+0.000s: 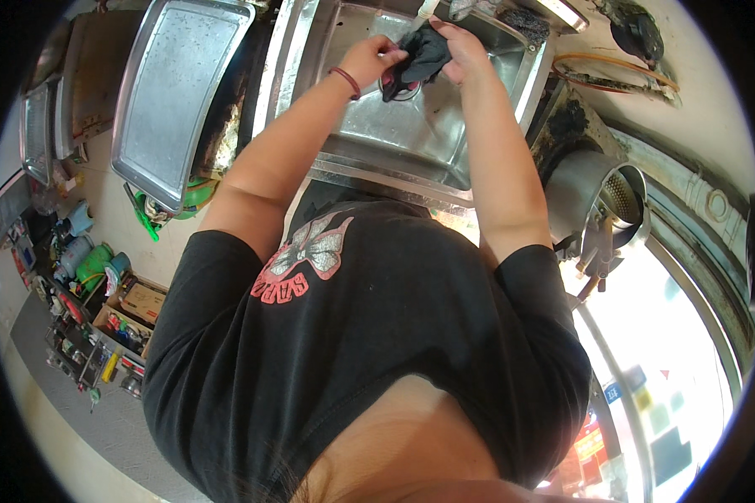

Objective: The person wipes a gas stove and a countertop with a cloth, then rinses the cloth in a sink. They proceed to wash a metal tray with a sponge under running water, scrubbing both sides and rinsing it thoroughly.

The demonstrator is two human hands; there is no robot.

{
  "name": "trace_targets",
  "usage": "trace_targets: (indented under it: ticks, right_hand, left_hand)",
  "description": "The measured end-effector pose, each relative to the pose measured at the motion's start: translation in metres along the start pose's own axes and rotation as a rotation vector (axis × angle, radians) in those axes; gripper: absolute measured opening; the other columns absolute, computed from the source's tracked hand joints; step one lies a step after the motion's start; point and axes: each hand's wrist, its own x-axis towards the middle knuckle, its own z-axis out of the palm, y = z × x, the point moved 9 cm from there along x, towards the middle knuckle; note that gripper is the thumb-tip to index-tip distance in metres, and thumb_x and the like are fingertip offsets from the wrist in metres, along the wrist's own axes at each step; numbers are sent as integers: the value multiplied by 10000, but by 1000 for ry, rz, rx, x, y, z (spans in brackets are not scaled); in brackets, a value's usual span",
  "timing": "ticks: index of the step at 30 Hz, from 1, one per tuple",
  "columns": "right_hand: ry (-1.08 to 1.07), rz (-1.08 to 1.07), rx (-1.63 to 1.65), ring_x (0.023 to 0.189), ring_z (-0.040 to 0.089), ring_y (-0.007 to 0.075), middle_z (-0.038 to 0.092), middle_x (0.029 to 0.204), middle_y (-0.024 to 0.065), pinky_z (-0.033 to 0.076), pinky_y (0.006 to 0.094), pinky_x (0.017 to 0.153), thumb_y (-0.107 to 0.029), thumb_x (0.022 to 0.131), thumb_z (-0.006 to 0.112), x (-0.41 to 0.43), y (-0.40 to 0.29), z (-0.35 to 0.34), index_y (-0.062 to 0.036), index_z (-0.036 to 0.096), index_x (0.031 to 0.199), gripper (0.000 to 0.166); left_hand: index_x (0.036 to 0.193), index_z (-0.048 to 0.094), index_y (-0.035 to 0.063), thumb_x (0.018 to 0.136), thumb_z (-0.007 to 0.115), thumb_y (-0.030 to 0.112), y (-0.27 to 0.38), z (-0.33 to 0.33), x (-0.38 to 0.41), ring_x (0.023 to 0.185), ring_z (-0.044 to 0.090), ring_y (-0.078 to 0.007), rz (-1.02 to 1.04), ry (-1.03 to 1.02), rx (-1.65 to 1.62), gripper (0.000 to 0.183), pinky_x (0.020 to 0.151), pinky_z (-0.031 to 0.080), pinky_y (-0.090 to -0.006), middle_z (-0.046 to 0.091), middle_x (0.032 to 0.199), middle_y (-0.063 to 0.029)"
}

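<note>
A dark, bunched cloth (426, 55) is held between my two hands over a stainless-steel sink (384, 122), close below the light-coloured spout (425, 11). My left hand (374, 60), with a red band at the wrist, pinches the cloth's left side between thumb and fingers. At its other side, my right hand (464, 51) grips the cloth's edge, the palm partly behind it. Under the cloth, the round drain (408, 94) shows only in part, with something reddish beside it that I cannot make out.
Left of the sink stands a large metal tray (170, 94). A dark scouring pad (523, 26) lies at the sink's back right corner. Metal pots (594, 188) stand to the right, near a coiled orange hose (616, 70). Cardboard boxes (141, 298) and tools are far left.
</note>
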Motion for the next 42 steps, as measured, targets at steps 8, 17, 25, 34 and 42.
trace_targets:
  ticks: [8,17,25,34,42]
  right_hand:
    - [102,-251,-1423,878,562,277,589,939,136,445,371,742,-235,725,622,-7,-29,-22,-30,578,946,305]
    - [328,-284,-981,790,578,344,594,882,184,456,408,701,-245,771,548,-15,-24,-46,-51,574,923,248]
    - [9,-384,-982,873,555,309,562,991,159,431,364,781,-175,742,538,-45,25,37,-42,532,952,249]
    - [-362,204,730,1029,494,231,532,1115,100,377,392,901,-367,868,382,11,92,-8,-82,502,1113,394]
    - [-227,15,762,941,532,264,558,1027,102,411,374,855,-293,871,408,48,113,-18,-39,503,1065,333]
  left_hand:
    - [839,534,17,806,592,298,24,-57,16,694,519,-125,228,194,130,289,636,420,-261,564,729,-40]
    - [950,567,16,778,597,200,-4,-55,19,728,586,-178,1,91,413,253,690,461,-302,609,819,-90]
    - [941,567,49,776,614,311,-22,23,19,694,570,-142,-384,91,-682,313,615,459,-270,601,821,-49]
    - [808,503,58,706,575,117,86,55,-31,744,547,-329,645,212,448,139,605,442,-398,535,755,-124]
    - [608,502,87,711,589,346,98,71,-31,503,561,-263,742,269,709,292,452,440,-368,553,564,-89]
